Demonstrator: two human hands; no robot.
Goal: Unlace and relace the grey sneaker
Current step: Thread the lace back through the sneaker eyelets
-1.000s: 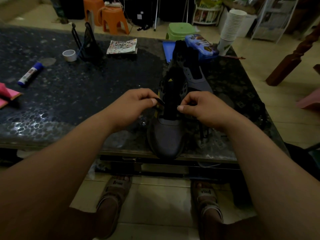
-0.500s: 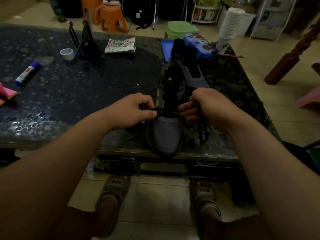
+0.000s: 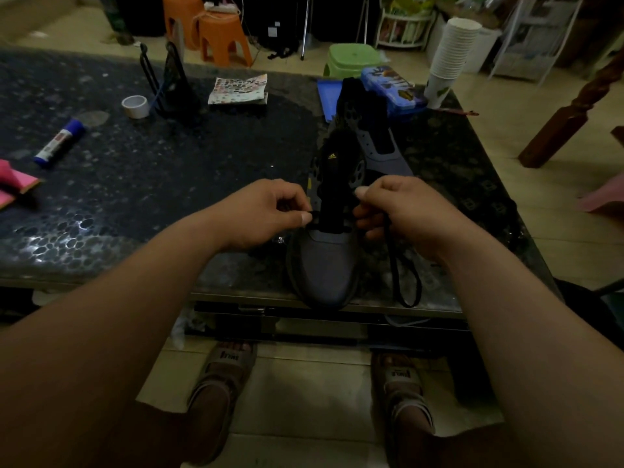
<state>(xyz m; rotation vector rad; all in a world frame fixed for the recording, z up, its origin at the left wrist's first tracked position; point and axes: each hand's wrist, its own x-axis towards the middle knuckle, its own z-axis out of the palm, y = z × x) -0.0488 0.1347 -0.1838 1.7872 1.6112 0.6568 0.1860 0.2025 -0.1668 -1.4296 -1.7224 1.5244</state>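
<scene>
Stretching away beyond both hands, the dark speckled stone desk (image 3: 169, 184) carried the low grey fabric sneaker (image 3: 324, 265). The sneaker sat between the two hands, its rounded toe reaching past their wrists to the near desk edge and its black tongue rising just beyond their knuckles.

The left hand (image 3: 266, 217) was curled at the sneaker's left side, thumb and forefinger pinching one end of the thin black lace (image 3: 392, 265) against the lowest eyelets. The right hand (image 3: 401, 214) was closed on the other side, fingers wrapped round the lace, with a long slack loop hanging below its palm and lying on the desk near the edge.

The relacing looked barely begun, at the bottom row. In such dim light the pinched tip could easily miss its dark eyelet or slip from the fingers. A hard pull toward the person might drag the sneaker off the edge. The loose loop under the right hand could also snag or twist, leaving the two ends uneven.
</scene>
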